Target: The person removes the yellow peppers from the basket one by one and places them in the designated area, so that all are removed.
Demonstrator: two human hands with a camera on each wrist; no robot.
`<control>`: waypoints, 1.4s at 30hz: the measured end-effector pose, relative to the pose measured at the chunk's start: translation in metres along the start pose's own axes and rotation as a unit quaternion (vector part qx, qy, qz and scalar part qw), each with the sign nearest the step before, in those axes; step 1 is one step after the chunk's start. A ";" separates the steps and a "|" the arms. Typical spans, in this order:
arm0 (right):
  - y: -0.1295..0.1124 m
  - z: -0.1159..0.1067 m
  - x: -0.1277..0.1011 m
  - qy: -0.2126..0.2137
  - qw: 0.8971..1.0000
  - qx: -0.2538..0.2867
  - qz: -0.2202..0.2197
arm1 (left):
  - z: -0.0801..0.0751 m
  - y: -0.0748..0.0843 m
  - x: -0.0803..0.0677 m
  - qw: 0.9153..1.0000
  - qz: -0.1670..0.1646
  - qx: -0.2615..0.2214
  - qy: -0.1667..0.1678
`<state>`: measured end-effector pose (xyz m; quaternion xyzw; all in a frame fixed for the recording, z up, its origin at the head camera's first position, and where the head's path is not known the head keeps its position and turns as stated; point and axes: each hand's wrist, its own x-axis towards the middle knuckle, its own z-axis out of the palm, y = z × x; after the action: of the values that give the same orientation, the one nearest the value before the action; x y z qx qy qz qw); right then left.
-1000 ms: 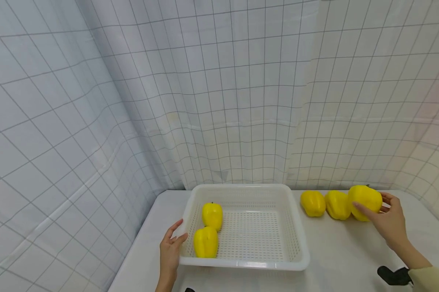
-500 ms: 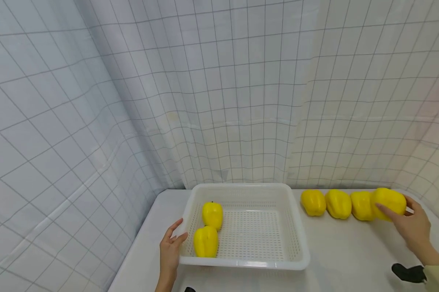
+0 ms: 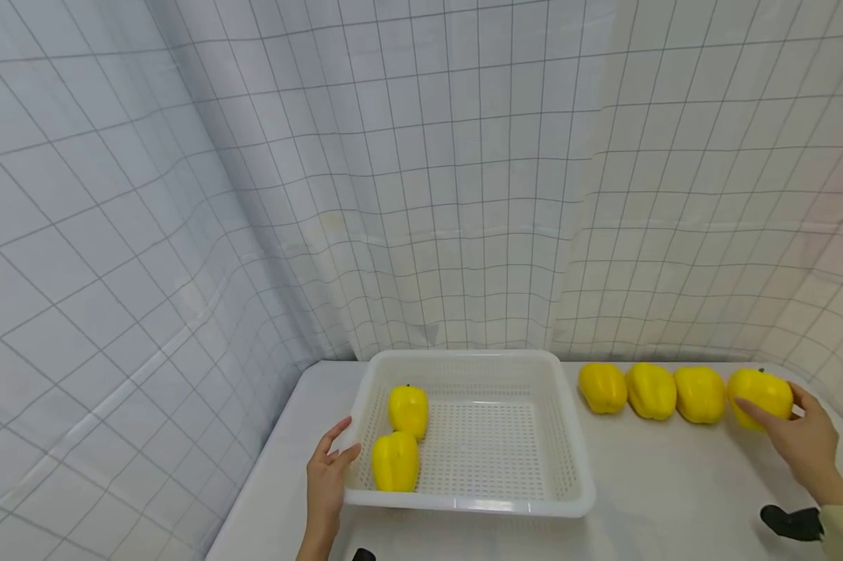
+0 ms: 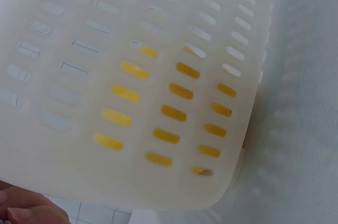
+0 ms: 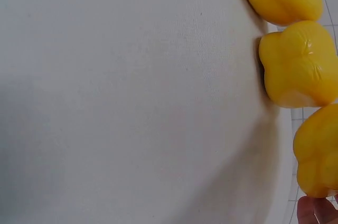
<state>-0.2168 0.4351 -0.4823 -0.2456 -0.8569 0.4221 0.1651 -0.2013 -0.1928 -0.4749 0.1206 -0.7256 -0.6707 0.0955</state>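
Observation:
In the head view, a white slotted plastic basket (image 3: 484, 506) stands on the table with two yellow bell peppers inside, one pepper (image 3: 408, 411) behind the other pepper (image 3: 396, 461). My left hand (image 3: 326, 475) holds the basket's left side, thumb over the rim. The left wrist view shows the slotted wall (image 4: 132, 182) from outside, yellow showing through. At the far right, my right hand (image 3: 803, 436) grips a yellow bell pepper (image 3: 760, 393) between thumb and fingers. In the right wrist view, fingertips (image 5: 311, 211) are at the lower end of this pepper (image 5: 317, 152).
Left of the held pepper, three more yellow bell peppers stand in a row along the table's back edge: one pepper (image 3: 601, 387), a middle pepper (image 3: 650, 391) and a right pepper (image 3: 700, 395). White gridded curtains (image 3: 463, 195) surround the white table (image 3: 646, 483) behind and at both sides.
My right hand has moved right with its bell pepper, uncovering the third pepper of the row, and has come slightly lower. The left hand and the basket keep their places.

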 end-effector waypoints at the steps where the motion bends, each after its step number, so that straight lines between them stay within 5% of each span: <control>1: 0.001 0.000 0.001 -0.005 1.000 0.000 0.003 | 0.000 0.000 0.000 1.000 0.000 -0.001 0.000; 13: 0.012 0.001 0.017 -0.062 0.997 0.048 0.004 | 0.001 -0.001 0.003 1.000 0.003 -0.010 -0.003; 21: 0.018 0.001 0.021 -0.077 0.996 0.049 0.013 | 0.000 -0.001 0.000 1.000 0.003 -0.004 0.001; 29: 0.023 0.004 0.026 -0.090 0.992 0.051 0.068 | 0.001 -0.002 -0.001 1.000 0.010 -0.004 0.001; 42: 0.023 0.005 0.033 -0.134 0.988 0.044 0.067 | -0.001 -0.001 0.000 1.000 0.009 -0.007 -0.003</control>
<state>-0.2400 0.4624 -0.5007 -0.2361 -0.8337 0.4982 0.0311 -0.2008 -0.1932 -0.4755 0.1116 -0.7220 -0.6754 0.1005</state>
